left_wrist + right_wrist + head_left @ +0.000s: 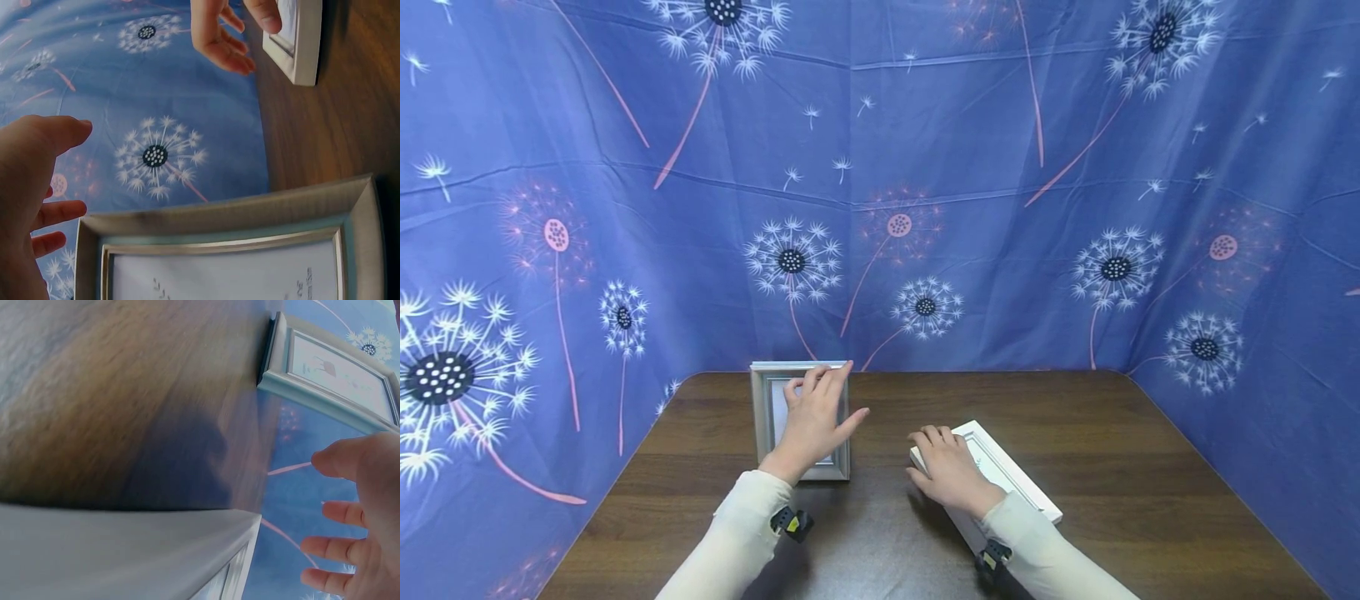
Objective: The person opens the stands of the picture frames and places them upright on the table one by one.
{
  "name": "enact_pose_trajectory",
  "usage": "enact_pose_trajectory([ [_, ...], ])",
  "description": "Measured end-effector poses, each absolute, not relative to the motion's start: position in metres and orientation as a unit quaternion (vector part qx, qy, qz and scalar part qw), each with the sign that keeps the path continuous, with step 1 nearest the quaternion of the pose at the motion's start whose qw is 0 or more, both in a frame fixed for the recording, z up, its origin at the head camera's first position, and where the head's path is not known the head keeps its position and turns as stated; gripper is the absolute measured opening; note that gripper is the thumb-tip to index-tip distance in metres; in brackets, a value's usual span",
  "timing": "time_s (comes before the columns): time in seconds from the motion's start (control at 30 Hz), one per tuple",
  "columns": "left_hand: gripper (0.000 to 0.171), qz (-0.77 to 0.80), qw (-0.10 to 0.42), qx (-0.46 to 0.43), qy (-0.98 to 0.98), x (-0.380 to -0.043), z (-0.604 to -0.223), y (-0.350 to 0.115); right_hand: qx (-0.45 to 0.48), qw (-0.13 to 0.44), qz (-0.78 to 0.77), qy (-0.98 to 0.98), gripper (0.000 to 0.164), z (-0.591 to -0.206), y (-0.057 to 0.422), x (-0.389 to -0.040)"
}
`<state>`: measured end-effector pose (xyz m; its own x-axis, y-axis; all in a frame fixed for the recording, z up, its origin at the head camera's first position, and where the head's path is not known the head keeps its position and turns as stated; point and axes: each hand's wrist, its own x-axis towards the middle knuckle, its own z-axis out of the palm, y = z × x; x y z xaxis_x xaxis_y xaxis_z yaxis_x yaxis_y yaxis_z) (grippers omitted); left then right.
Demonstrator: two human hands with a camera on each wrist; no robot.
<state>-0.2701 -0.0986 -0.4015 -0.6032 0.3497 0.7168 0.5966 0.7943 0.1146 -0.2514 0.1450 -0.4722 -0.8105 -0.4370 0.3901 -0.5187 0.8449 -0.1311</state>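
A silver-grey picture frame (763, 421) stands upright toward the back of the table, left of centre. My left hand (811, 421) is in front of it with fingers apart and thumb out to the right; in the left wrist view the fingers (59, 212) are beside the frame's edge and grip nothing. To the right, a white picture frame (1017, 477) lies at an angle on the table. Over its far left corner is my right hand (951, 468), fingers loosely bent. The right wrist view shows those fingers (334, 549) apart from the white frame's corner, with nothing held.
The brown wooden table (880, 542) reaches back to a blue curtain (1000, 250) printed with dandelions. The curtain also borders the table's left and right sides. Wood shows between the two frames.
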Motion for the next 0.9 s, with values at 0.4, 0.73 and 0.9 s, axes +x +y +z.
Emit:
enact_pose_trajectory([
  [0.4,0.072,-0.154,0.323,-0.279,-0.891,-0.264,-0.41,-0.081,0.246,0.166,0.098,-0.95,0.047,-0.469,0.156,-0.247],
  [0.73,0.071,-0.154,0.303,-0.283,-0.897,-0.26,-0.415,-0.067,0.232,0.156,0.111,-0.954,0.045,-0.468,0.165,-0.246],
  [0.9,0.071,-0.157,0.306,-0.293,-0.892,-0.259,-0.421,-0.06,0.233,0.182,0.104,-0.949,0.042,-0.468,0.171,-0.246],
])
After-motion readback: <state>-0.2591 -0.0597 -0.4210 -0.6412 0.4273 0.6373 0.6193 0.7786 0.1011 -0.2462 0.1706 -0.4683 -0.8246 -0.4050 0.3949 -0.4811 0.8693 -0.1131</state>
